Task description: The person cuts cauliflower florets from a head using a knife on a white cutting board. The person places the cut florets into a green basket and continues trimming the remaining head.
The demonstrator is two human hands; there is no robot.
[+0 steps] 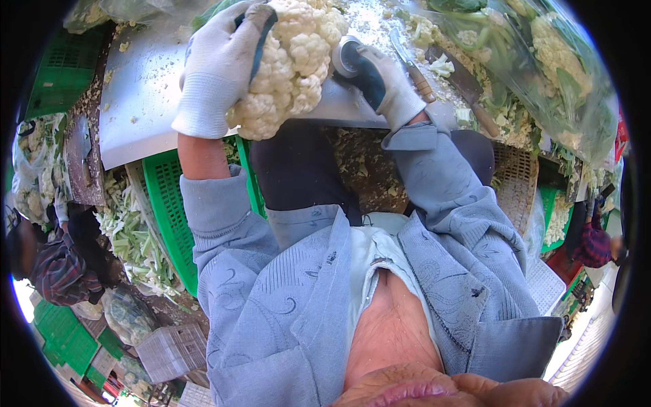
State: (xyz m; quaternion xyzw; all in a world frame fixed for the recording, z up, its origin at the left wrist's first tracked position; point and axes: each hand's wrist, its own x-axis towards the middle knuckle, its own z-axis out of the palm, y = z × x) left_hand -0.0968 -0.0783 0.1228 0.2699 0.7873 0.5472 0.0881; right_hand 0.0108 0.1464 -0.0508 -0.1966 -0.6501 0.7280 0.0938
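Note:
My left hand [216, 76], in a white knit glove with a dark palm, grips a large cauliflower head [300, 58] from its left side. The head is tilted over the front edge of the metal worktop [145, 96], its white florets facing me. In my right hand [389, 84], gloved the same way, is a short round metal tool [346, 56] with a ring-like end. That end is close to the right side of the cauliflower; whether they touch I cannot tell. A curved knife [420, 84] with a wooden handle lies just right of my right hand.
A broad-bladed knife [464, 79] lies among trimmings at right, beside a plastic bag of cauliflower [554, 66]. Below the worktop's left part stands a green crate [170, 203] beside cut stalks [137, 236]. Co-workers [63, 264] sit at both far sides.

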